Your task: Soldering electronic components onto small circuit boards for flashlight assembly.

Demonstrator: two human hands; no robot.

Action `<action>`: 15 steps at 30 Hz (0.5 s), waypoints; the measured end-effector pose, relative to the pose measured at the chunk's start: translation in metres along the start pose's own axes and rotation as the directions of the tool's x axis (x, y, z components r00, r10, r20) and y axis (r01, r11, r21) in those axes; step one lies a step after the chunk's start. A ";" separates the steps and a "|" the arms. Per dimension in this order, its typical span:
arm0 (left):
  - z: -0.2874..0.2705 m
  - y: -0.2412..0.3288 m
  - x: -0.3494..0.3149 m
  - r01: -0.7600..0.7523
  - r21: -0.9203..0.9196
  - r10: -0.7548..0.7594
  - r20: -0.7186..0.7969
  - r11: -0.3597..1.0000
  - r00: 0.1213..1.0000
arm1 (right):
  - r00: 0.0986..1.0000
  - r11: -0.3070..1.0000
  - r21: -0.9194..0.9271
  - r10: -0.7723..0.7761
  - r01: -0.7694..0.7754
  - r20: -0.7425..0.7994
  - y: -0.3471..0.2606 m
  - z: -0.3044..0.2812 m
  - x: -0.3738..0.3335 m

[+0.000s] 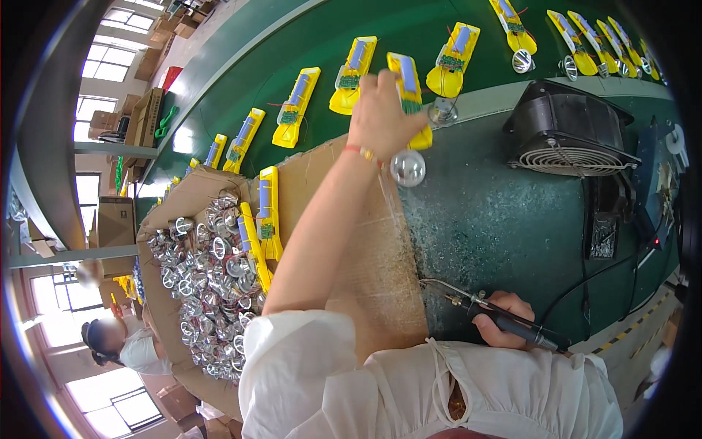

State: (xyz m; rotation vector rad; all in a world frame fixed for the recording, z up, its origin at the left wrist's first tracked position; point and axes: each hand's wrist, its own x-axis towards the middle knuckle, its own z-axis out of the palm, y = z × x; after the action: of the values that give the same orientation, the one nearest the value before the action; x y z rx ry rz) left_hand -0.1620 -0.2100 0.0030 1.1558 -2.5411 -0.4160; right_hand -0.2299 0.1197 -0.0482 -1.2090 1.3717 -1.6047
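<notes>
My left hand (382, 115) reaches forward over the bench, fingers closed around a yellow flashlight housing (422, 137). That housing carries a blue-grey battery and a green circuit board, partly covered by my fingers. Just below it sits a round silver reflector (407, 169). Close to my body, my right hand (502, 320) grips the dark handle of a soldering iron (521, 329). The iron's thin bent tip points left, toward the edge of a cardboard sheet (380, 271). More yellow housings (296, 108) with batteries and boards stand in a row along the far side.
A cardboard box (157, 293) full of silver reflectors (212, 285) stands at left, two yellow housings at its edge. On the right are a black fan (570, 128) and a cable. Small bits litter the green bench (482, 234). Another person (139, 344) is far left.
</notes>
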 end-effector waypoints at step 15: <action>-0.028 -0.091 0.034 0.164 0.298 -0.213 0.142 0.940 0.967 | 0.994 0.993 -0.078 0.083 -0.088 -0.072 -0.009 0.003 -0.002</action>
State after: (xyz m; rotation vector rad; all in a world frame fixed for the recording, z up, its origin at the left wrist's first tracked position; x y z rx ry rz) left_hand -0.1109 -0.2974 -0.0017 1.5392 -2.7143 -0.2047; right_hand -0.2261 0.1223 -0.0398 -1.1349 1.5245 -1.5566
